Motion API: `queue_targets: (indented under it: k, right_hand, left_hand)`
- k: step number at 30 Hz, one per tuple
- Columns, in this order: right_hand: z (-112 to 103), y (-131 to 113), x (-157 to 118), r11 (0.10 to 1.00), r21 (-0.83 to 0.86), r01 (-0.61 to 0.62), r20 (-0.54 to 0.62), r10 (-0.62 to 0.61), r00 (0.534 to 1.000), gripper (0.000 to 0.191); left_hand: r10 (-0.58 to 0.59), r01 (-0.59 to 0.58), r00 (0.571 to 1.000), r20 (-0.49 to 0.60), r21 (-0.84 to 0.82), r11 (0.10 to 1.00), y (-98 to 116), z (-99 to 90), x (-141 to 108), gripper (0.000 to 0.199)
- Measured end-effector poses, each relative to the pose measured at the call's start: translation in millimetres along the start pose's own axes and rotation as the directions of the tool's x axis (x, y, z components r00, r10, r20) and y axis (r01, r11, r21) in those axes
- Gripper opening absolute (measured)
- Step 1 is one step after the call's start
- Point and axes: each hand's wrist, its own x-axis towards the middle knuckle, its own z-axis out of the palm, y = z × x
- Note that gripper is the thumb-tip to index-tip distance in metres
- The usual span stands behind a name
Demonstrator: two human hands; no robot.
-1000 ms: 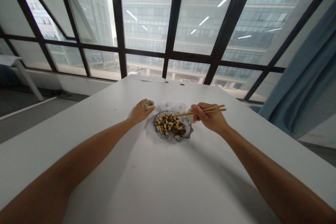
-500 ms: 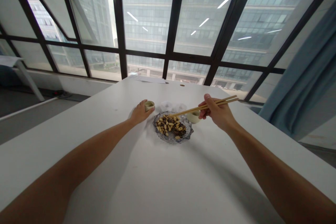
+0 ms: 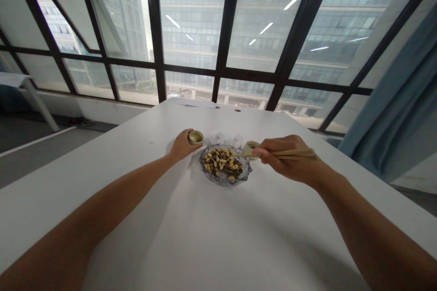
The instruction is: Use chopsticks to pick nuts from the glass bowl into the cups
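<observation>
My left hand (image 3: 183, 146) is closed around a small pale green cup (image 3: 195, 137), tilted a little so that its inside shows. In my right hand (image 3: 290, 157) is a pair of wooden chopsticks (image 3: 280, 153), their tips over the glass dish. The scalloped clear glass dish (image 3: 247, 173) stands between my hands, holding a mix of pale nuts, perhaps pistachios, and dark striped sunflower seeds (image 3: 221, 162). A second pale green cup (image 3: 251, 146) stands behind the dish's right side, partly hidden by my right hand. Whether the chopsticks grip a piece cannot be made out.
Two clear, colourless small vessels (image 3: 225, 138) sit just behind the dish. All this rests on a white table (image 3: 205, 236). Papers (image 3: 194, 102) lie at its far edge, before large dark-framed windows. A blue curtain (image 3: 392, 113) hangs on the right.
My right hand has turned and lowered, bringing the chopsticks closer to level, with their tips shifted right over the dish. My left hand has tipped the cup slightly more toward me.
</observation>
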Motion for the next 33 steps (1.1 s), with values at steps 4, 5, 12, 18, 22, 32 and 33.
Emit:
queue_targets:
  k: [4, 5, 12, 18, 22, 32, 33]
  right_hand:
    - [-2.8, -5.2, -0.3, 1.0, -0.012, 0.025, 0.017, -0.025, 1.0, 0.066]
    - [-3.2, -4.9, -0.4, 1.0, -0.008, 0.03, 0.014, -0.03, 0.999, 0.065]
    - [-4.2, -4.8, -1.4, 0.999, 0.009, 0.048, -0.005, -0.048, 0.999, 0.063]
    - [-7.7, 6.7, -0.1, 0.996, 0.071, -0.062, -0.06, 0.067, 0.996, 0.066]
    - [-14.2, 19.6, 1.1, 0.976, 0.16, -0.149, -0.121, 0.169, 0.978, 0.067]
    - [-20.7, 26.0, -0.7, 0.963, 0.203, -0.179, -0.11, 0.204, 0.973, 0.063]
    - [-20.9, 26.6, -0.9, 0.962, 0.207, -0.18, -0.107, 0.205, 0.973, 0.062]
  left_hand:
    - [0.098, -0.097, 0.995, -0.025, 0.033, 0.995, 3.4, -2.2, -1.2, 0.068]
    - [0.121, -0.12, 0.992, -0.031, 0.037, 0.992, 4.3, -2.6, -1.5, 0.067]
    - [0.244, -0.243, 0.969, -0.034, 0.032, 0.969, 8.8, -4.4, -3.7, 0.068]
    - [0.142, -0.142, 0.989, -0.051, 0.006, 0.99, 9.3, -4.9, -3.8, 0.066]
    - [0.033, -0.035, 0.997, -0.065, -0.036, 0.999, 7.9, -3.1, -2.7, 0.068]
    - [-0.257, 0.263, 0.958, 0.127, -0.035, 0.964, 1.4, -10.1, 10.0, 0.08]
    - [-0.26, 0.265, 0.953, 0.154, -0.009, 0.964, 2.7, -11.9, 14.9, 0.083]
